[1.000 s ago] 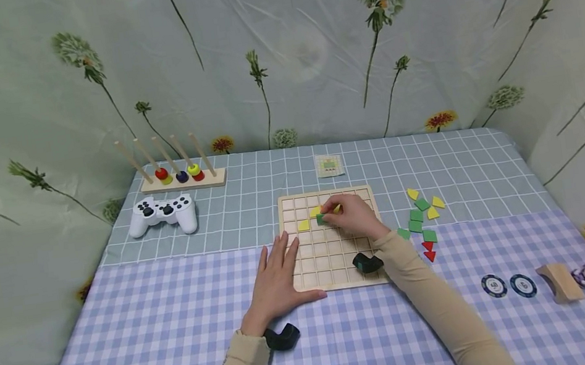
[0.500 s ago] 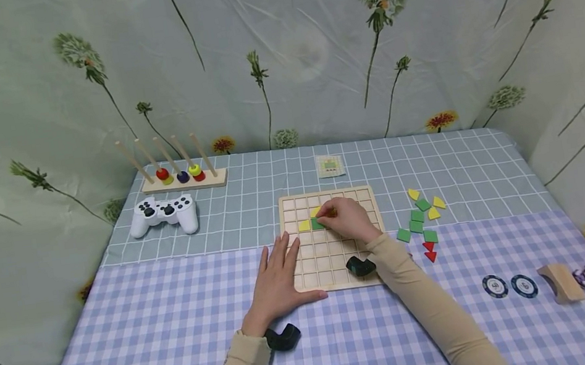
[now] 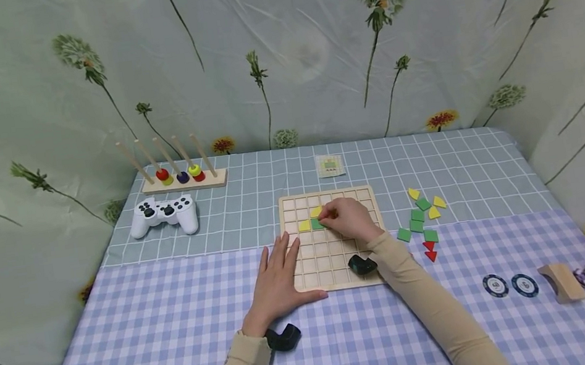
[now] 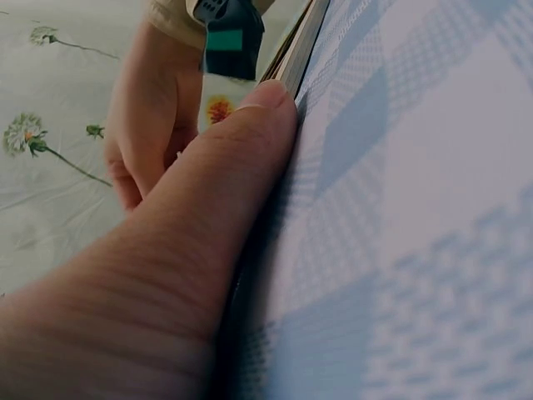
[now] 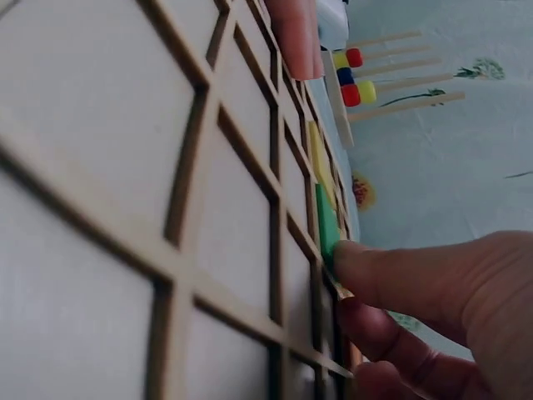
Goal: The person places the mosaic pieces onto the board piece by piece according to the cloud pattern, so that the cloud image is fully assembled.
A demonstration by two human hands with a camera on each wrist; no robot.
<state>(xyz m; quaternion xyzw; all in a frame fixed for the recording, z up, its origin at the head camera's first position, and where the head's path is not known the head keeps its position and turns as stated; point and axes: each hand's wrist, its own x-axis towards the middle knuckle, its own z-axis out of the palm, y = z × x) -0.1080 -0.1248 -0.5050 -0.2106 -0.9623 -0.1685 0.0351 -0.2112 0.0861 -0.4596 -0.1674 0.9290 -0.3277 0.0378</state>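
Green square tile (image 3: 317, 223) pressed into wooden grid board (image 3: 332, 264) by our right hand (image 3: 351, 219), fingertip on it; two yellow tiles (image 3: 304, 226) seated, loose coloured tiles (image 3: 421, 217) remain on bench; left hand (image 3: 278, 278) flat, steadying board.

Your left hand (image 3: 278, 278) lies palm down with fingers straight and slightly spread, pointing toward the far edge of the table, thumb (image 4: 208, 200) stretched out to the right. Its forearm, in a tan sleeve, runs back toward the near edge. Your right hand (image 3: 350, 219) sits farther from you, near the middle of the table, knuckles up and fingers (image 5: 400, 271) curled down, the tips pressing at its left side. Your right forearm angles in from the near right, also sleeved in tan. A dark band sits at each wrist.
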